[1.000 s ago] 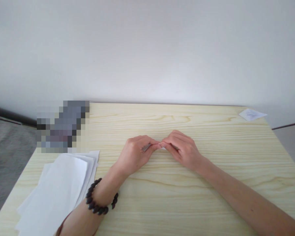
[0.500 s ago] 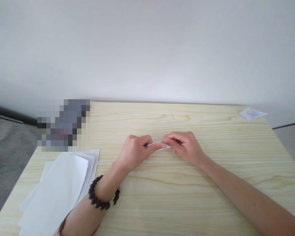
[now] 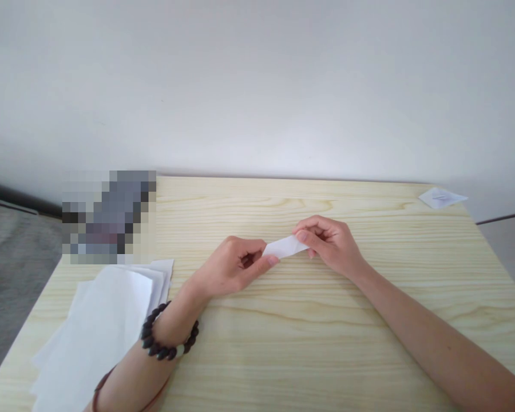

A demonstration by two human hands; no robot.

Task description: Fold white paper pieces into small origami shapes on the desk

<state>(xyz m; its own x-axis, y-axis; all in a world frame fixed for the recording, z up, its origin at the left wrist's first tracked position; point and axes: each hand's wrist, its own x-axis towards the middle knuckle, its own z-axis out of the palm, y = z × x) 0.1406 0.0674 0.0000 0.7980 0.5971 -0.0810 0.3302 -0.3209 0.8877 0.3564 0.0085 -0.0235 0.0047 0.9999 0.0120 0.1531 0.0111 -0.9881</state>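
Observation:
A small strip of folded white paper [image 3: 285, 246] is held above the middle of the wooden table. My left hand [image 3: 232, 264], with a dark beaded bracelet [image 3: 158, 337] on its wrist, pinches the left end between thumb and fingers. The right end is gripped by my right hand [image 3: 331, 242], its thumb lying on top of the paper. Fingers of both hands hide the two ends and the underside of the strip.
Several loose white sheets [image 3: 98, 326] lie in an uneven stack at the table's left side. Behind them is a blurred-out dark object [image 3: 118, 214]. A folded white paper piece [image 3: 443, 198] rests at the far right corner. A pale wall [image 3: 283, 91] borders the back edge.
The hands have moved apart, the right one up and to the right. More of the paper strip's flat face now shows between them.

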